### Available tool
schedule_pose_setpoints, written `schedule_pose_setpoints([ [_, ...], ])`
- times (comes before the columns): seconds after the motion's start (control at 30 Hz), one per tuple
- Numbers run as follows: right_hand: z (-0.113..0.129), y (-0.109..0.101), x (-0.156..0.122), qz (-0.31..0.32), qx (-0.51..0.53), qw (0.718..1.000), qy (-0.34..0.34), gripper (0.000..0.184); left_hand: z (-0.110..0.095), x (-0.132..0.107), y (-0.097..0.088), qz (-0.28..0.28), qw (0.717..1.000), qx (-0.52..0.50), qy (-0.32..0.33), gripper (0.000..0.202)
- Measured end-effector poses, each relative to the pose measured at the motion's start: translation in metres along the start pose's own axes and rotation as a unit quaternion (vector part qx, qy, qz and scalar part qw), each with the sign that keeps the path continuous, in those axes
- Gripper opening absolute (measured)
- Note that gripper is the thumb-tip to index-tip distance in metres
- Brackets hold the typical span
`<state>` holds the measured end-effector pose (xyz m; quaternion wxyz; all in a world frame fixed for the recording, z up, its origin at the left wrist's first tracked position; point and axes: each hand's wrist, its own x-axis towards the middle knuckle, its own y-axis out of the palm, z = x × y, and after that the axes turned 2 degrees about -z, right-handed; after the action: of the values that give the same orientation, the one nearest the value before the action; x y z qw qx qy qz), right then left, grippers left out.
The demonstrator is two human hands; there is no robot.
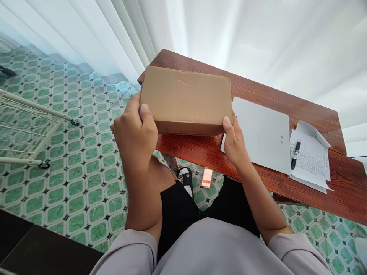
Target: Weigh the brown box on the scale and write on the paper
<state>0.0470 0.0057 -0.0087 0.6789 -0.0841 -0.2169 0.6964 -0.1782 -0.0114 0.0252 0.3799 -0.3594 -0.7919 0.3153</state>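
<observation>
Holding a closed cardboard box (186, 100) above the desk (206, 151) edge, left hand (134, 131) clasped at nine o'clock, right hand (233, 141) at four. Probably inspecting; next, judging by this, calls for turning it steadily without slipping.

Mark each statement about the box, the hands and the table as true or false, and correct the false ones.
1. Both hands grip the cardboard box, left hand and right hand at opposite ends. True.
2. The box's flaps stand open. False: it is closed.
3. A closed laptop lies on the wooden table. True.
4. The pen lies on the floor. False: it rests on the papers beside the laptop.
</observation>
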Motion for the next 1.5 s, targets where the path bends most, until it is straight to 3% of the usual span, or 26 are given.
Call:
schedule_pose_setpoints([
  [0.23, 0.003, -0.034, -0.006, -0.042, -0.015, 0.999, -0.026, 0.055, -0.029, -0.009, -0.005, -0.023, 0.999, -0.007, 0.043, 0.046],
  [0.43, -0.002, -0.063, -0.013, -0.077, 0.01, 0.997, -0.024, 0.053, -0.054, -0.015, 0.0, -0.02, 0.993, -0.079, 0.081, 0.039],
  [0.8, -0.023, -0.132, -0.034, -0.21, 0.026, 0.977, -0.001, 0.047, -0.123, -0.035, 0.018, 0.063, 0.984, -0.098, 0.135, 0.055],
  [1.0, -0.039, -0.162, -0.044, -0.243, 0.027, 0.97, 0.003, 0.043, -0.154, -0.044, 0.028, 0.094, 0.975, -0.109, 0.172, 0.052],
  [1.23, -0.056, -0.181, -0.052, -0.266, 0.009, 0.964, 0.009, 0.044, -0.172, -0.051, 0.039, 0.133, 0.965, -0.121, 0.19, 0.049],
  [1.5, -0.073, -0.191, -0.059, -0.272, -0.036, 0.961, 0.035, 0.049, -0.177, -0.059, 0.057, 0.17, 0.959, -0.125, 0.188, 0.048],
])
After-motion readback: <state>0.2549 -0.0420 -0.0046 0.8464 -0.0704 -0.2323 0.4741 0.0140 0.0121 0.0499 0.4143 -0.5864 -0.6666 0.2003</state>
